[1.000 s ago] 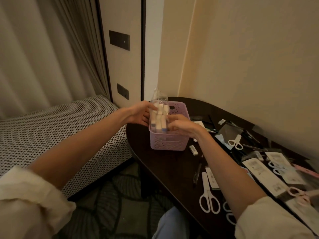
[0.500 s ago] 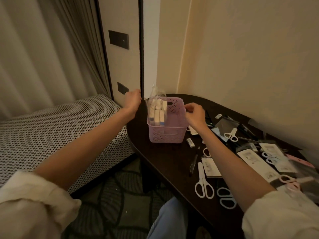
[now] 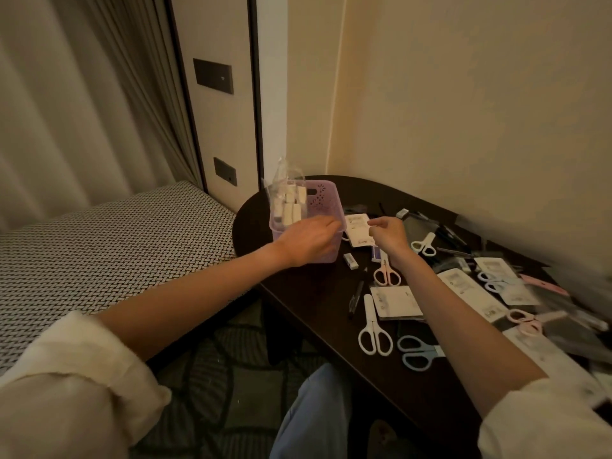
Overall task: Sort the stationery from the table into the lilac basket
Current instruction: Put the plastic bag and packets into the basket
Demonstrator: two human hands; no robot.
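The lilac basket stands at the left end of the dark table. A clear bag of white erasers stands upright in it. My left hand is in front of the basket's near wall, with its relaxed fingers stretched right towards a white packet lying beside the basket. My right hand pinches that packet's right edge with curled fingertips.
Loose stationery covers the table to the right: pink scissors, white scissors, blue scissors, a small eraser, a black pen, several flat packets. A patterned bench lies left. Walls close the back.
Both hands let go of the eraser bag, which stays in the basket. My left hand swung round to the basket's front. My right hand moved to the white packet.
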